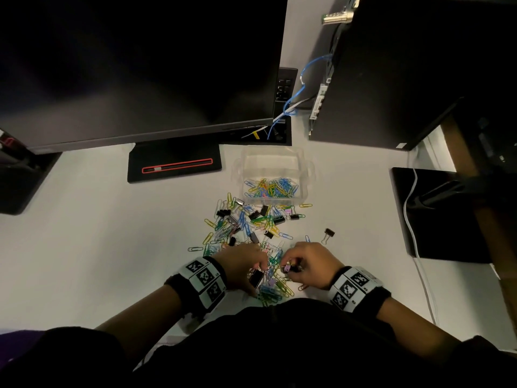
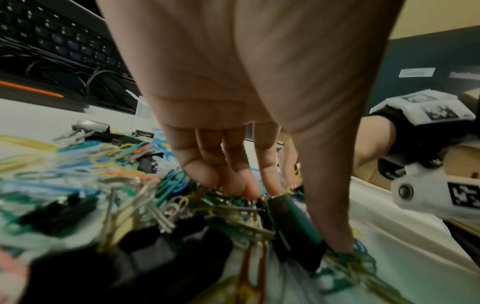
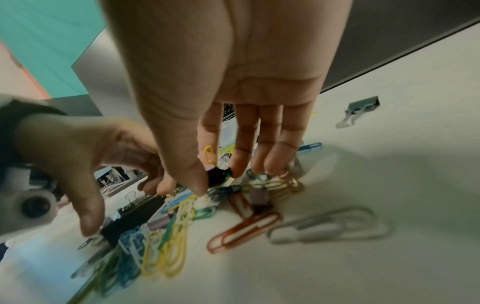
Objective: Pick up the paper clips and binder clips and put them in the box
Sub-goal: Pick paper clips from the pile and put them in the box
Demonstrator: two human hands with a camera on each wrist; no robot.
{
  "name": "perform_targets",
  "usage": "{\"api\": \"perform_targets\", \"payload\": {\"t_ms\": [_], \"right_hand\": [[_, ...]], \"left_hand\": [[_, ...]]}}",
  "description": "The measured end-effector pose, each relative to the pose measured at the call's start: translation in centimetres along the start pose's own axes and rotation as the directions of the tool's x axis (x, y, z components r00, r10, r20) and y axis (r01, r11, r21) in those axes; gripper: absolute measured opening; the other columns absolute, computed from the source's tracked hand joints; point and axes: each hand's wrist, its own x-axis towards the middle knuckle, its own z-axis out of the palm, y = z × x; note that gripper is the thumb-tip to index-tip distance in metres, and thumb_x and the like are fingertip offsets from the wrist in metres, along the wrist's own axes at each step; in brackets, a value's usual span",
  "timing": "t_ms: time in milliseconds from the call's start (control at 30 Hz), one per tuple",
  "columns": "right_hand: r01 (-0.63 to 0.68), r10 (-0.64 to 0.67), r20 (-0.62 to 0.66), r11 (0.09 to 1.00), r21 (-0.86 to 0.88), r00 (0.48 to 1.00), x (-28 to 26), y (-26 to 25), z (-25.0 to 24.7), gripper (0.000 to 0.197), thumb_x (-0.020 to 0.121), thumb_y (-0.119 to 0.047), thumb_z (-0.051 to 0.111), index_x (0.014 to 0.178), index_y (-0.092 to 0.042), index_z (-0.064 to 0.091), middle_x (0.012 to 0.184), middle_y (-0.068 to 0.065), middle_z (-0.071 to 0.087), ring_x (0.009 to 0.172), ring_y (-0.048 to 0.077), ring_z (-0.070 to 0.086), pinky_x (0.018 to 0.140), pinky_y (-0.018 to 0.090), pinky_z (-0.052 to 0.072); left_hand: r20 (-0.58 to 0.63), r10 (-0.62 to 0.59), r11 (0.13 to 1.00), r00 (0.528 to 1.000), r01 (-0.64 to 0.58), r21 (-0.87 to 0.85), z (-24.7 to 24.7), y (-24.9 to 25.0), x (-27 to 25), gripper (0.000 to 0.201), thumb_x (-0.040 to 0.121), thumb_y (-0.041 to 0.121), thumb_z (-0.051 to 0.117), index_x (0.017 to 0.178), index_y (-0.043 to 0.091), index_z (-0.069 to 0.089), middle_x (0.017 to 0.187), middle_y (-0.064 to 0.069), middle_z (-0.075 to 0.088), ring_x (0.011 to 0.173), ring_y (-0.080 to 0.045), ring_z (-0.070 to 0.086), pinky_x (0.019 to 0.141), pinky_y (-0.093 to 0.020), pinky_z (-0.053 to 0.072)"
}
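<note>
Both hands are set down at the near edge of the desk (image 1: pixel 84 242), right in the scatter of clips: the left hand (image 1: pixel 240 264) is bent over the near heap of paper clips (image 1: pixel 275 289), its fingers (image 2: pixel 241 181) and thumb closing round a tangle of wire and a black binder clip (image 1: pixel 256 278), as seen from the left wrist. Beside it, the right hand (image 1: pixel 310 264) is pinching a small black binder clip (image 3: pixel 218 176) between thumb and fingertips, just above the desk. Further out, the main pile of coloured paper clips and binder clips (image 1: pixel 246 222) is spread up to the clear plastic box (image 1: pixel 307 169), where a layer of paper clips is already lying. One lone binder clip (image 1: pixel 328 235) is left apart, off to the right
</note>
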Motion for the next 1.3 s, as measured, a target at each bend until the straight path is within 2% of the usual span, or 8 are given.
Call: {"api": "perform_targets", "payload": {"t_ms": [167, 400, 567, 633, 900, 1100, 1233, 1300], "right_hand": [[0.029, -0.022, -0.070, 0.996, 0.090, 0.997, -0.3, 0.4, -0.4, 0.028, 0.076, -0.021, 0.072, 0.103, -0.026, 0.070, 0.073, -0.014, 0.048, 0.064, -0.006, 0.042, 0.063, 0.017, 0.037], [0.032, 0.014, -0.246, 0.983, 0.181, 0.969, -1.3, 1.4, -1.9, 0.026, 0.076, -0.015, 0.072, 0.101, -0.023, 0.070, 0.081, 0.007, 0.063, 0.066, 0.020, 0.054, 0.064, 0.028, 0.045], [-0.035, 0.073, -0.352, 0.993, 0.115, 0.933, -1.9, 3.2, -3.5, 0.023, 0.077, -0.011, 0.071, 0.097, -0.021, 0.072, 0.079, -0.003, 0.056, 0.060, 0.002, 0.046, 0.060, 0.014, 0.038], [-0.093, 0.094, -0.343, 0.995, 0.017, 0.935, -2.2, 4.1, -3.5, 0.022, 0.078, -0.011, 0.069, 0.098, -0.020, 0.072, 0.085, 0.002, 0.058, 0.059, 0.000, 0.042, 0.062, 0.020, 0.035], [-0.201, 0.193, -0.342, 0.980, 0.012, 0.920, -3.0, 4.9, -3.5, 0.023, 0.076, -0.003, 0.068, 0.096, -0.014, 0.073, 0.089, 0.016, 0.061, 0.084, 0.032, 0.059, 0.075, 0.034, 0.047], [-0.181, 0.159, -0.310, 0.983, -0.041, 0.937, -2.4, 3.8, -3.1, 0.033, 0.074, -0.001, 0.063, 0.105, -0.014, 0.067, 0.097, 0.010, 0.058, 0.094, 0.026, 0.051, 0.079, 0.026, 0.036], [-0.089, 0.077, -0.133, 0.992, -0.085, 0.988, -2.0, 1.5, -2.1, 0.020, 0.077, -0.014, 0.067, 0.097, -0.017, 0.068, 0.091, 0.006, 0.061, 0.088, 0.023, 0.053, 0.079, 0.031, 0.043], [-0.069, 0.064, -0.050, 0.993, -0.099, 0.997, -1.7, 0.7, -1.4, 0.018, 0.078, -0.021, 0.068, 0.096, -0.018, 0.068, 0.090, 0.005, 0.061, 0.084, 0.019, 0.051, 0.076, 0.027, 0.040]], "left_hand": [[0.013, 0.025, 0.994, 1.000, -0.027, 0.104, 0.4, -0.3, -0.3, 0.051, 0.073, 0.025, 0.074, 0.116, 0.014, 0.050, 0.123, -0.007, 0.048, 0.114, -0.023, 0.046, 0.095, -0.037, 0.043], [-0.101, 0.081, 0.992, 0.992, -0.070, 0.101, 0.4, -0.1, -0.6, 0.039, 0.076, 0.032, 0.069, 0.107, 0.015, 0.053, 0.113, -0.005, 0.049, 0.103, -0.020, 0.049, 0.089, -0.035, 0.045], [-0.246, -0.006, 0.998, 0.969, -0.008, -0.059, -0.7, -0.3, -1.2, 0.033, 0.078, 0.029, 0.064, 0.107, 0.017, 0.053, 0.108, -0.002, 0.054, 0.094, -0.016, 0.051, 0.084, -0.029, 0.045], [-0.308, -0.029, 0.999, 0.951, 0.014, -0.048, -1.2, -0.6, -1.5, 0.033, 0.078, 0.030, 0.064, 0.106, 0.017, 0.053, 0.107, -0.003, 0.053, 0.090, -0.014, 0.048, 0.085, -0.031, 0.047], [-0.498, -0.176, 0.984, 0.849, 0.158, -0.079, -2.3, -3.0, -2.1, 0.045, 0.083, 0.034, 0.063, 0.116, 0.008, 0.050, 0.111, -0.011, 0.049, 0.098, -0.027, 0.053, 0.086, -0.034, 0.044], [-0.428, -0.273, 0.962, 0.862, 0.253, -0.104, -1.7, -4.7, -1.9, 0.053, 0.083, 0.030, 0.064, 0.127, 0.010, 0.043, 0.128, -0.012, 0.043, 0.113, -0.030, 0.050, 0.096, -0.035, 0.042], [-0.470, -0.276, 0.943, 0.839, 0.331, 0.038, -1.4, -4.2, -1.7, 0.057, 0.080, 0.040, 0.063, 0.129, 0.016, 0.043, 0.129, -0.010, 0.044, 0.117, -0.031, 0.043, 0.096, -0.043, 0.039], [-0.514, -0.198, 0.958, 0.834, 0.275, 0.077, -1.4, -3.3, -1.6, 0.052, 0.078, 0.039, 0.065, 0.122, 0.017, 0.050, 0.122, -0.009, 0.048, 0.111, -0.030, 0.045, 0.094, -0.043, 0.041]]}}
